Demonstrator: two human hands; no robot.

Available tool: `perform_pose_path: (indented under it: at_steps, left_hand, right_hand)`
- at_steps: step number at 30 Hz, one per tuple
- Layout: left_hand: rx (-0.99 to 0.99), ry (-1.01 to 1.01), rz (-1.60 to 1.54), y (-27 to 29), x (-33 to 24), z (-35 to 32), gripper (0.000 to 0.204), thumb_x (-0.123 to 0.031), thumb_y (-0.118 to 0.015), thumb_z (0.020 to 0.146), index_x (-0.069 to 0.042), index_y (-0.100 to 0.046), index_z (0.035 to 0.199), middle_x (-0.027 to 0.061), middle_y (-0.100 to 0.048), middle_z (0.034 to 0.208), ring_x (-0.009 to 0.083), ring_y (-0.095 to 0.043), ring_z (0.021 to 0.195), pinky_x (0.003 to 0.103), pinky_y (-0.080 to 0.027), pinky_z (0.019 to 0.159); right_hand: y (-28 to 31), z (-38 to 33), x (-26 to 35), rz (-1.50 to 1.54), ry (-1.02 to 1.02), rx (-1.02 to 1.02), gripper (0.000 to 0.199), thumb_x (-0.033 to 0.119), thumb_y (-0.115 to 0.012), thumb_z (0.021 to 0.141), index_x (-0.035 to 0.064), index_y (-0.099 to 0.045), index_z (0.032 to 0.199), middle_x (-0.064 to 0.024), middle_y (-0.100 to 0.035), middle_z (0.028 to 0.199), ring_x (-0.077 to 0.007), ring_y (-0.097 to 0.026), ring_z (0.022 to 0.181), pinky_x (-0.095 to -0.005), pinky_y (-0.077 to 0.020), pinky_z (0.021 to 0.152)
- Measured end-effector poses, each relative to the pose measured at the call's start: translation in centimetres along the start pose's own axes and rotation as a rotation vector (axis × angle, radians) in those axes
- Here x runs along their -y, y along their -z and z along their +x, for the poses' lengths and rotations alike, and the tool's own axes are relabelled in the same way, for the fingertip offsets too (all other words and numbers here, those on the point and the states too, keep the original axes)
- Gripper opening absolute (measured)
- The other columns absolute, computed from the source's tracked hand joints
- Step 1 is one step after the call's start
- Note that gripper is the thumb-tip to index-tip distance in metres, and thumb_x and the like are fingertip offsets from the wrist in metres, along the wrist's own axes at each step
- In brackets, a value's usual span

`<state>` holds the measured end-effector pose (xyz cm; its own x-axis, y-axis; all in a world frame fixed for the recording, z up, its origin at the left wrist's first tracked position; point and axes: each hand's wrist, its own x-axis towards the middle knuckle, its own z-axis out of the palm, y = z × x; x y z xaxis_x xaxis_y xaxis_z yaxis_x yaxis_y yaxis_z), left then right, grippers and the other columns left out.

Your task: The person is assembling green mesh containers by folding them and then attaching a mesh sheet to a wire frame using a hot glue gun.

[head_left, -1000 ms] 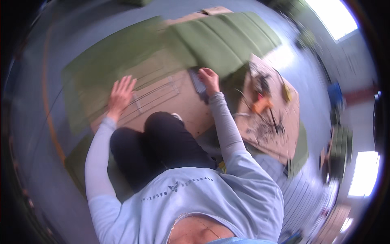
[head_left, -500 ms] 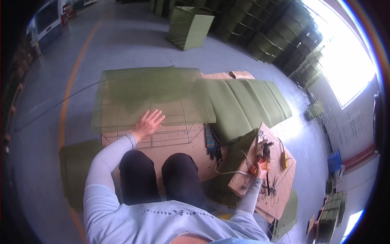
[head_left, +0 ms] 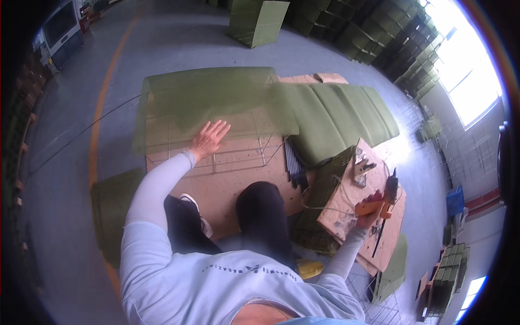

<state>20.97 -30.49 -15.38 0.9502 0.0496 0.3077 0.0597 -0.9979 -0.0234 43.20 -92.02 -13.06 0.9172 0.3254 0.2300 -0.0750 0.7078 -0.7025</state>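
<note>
My left hand (head_left: 210, 139) lies flat with fingers stretched on the near edge of a thin green mesh sheet (head_left: 211, 89). Under that sheet a rectangular wire frame (head_left: 214, 158) shows through and sticks out toward me. My right hand (head_left: 368, 219) is wrapped round an orange hot glue gun (head_left: 371, 208), lifted over a cardboard-topped box (head_left: 341, 214). Its black nozzle end points away from me, and a black glue stick (head_left: 378, 241) juts from its rear. Several more black glue sticks (head_left: 294, 165) lie beside the wire frame.
A padded-looking green fabric piece (head_left: 336, 119) spreads to the right over cardboard (head_left: 238, 192) on the floor. Green panels (head_left: 116, 216) lie at left. A green box-shaped frame (head_left: 257, 24) stands beyond, near tall green stacks (head_left: 374, 32). A pale cord (head_left: 319, 207) runs by the cardboard-topped box.
My right hand has raised the glue gun off the cardboard and shifted it right. My left hand stays on the mesh. My knees have parted, and the view has tilted somewhat.
</note>
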Motion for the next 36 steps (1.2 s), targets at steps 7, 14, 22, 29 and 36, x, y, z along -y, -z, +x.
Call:
perform_pose_path:
  at_steps: [7,14,22,29,36]
  left_hand:
    - [-0.037,0.005,0.077,-0.9,0.4,0.2,0.048,-0.011,-0.039,0.089,-0.010,-0.037,0.137,0.0121,-0.040,0.139,0.0265,-0.035,0.131,0.048,-0.029,0.108]
    - [-0.078,0.025,-0.002,-0.2,0.1,0.4,0.052,-0.002,-0.042,0.084,-0.010,-0.040,0.135,0.0113,-0.040,0.139,0.0250,-0.034,0.131,0.047,-0.026,0.109]
    - [0.007,0.081,-0.078,-0.4,0.4,3.4,0.052,0.001,-0.041,0.084,-0.011,-0.041,0.135,0.0126,-0.036,0.141,0.0265,-0.029,0.134,0.049,-0.022,0.111]
    - [-0.017,0.111,-0.033,-2.4,-0.4,3.6,0.054,-0.003,-0.047,0.083,-0.007,-0.038,0.136,0.0151,-0.035,0.141,0.0274,-0.029,0.134,0.049,-0.020,0.111]
    - [-0.061,0.060,0.000,-1.5,-0.9,3.2,0.060,-0.026,-0.058,0.085,-0.006,-0.035,0.137,0.0129,-0.037,0.140,0.0258,-0.032,0.132,0.048,-0.023,0.110]
  right_hand:
    - [-11.1,4.2,-9.5,0.024,-0.081,0.024,0.046,0.011,-0.055,0.086,0.0081,-0.042,0.129,-0.0112,-0.051,0.126,-0.0219,-0.054,0.109,-0.0418,-0.0450,0.092]
    - [-20.8,6.3,-29.0,0.184,-0.382,0.280,0.045,0.002,-0.054,0.080,0.0062,-0.043,0.123,-0.0105,-0.042,0.137,-0.0251,-0.038,0.128,-0.0446,-0.0320,0.104]
    - [-21.1,13.2,-31.6,0.136,-0.360,0.205,0.039,0.005,-0.055,0.082,0.0094,-0.048,0.120,-0.0070,-0.049,0.131,-0.0254,-0.040,0.128,-0.0456,-0.0315,0.103]
    - [-21.2,8.0,-27.2,-0.024,-0.407,0.277,0.046,0.001,-0.055,0.079,0.0066,-0.043,0.124,-0.0112,-0.042,0.137,-0.0287,-0.034,0.132,-0.0469,-0.0313,0.105]
    - [-25.7,8.6,-29.9,0.087,-0.478,0.359,0.058,-0.001,-0.057,0.074,0.0042,-0.039,0.129,-0.0106,-0.042,0.135,-0.0263,-0.037,0.128,-0.0405,-0.0328,0.104]
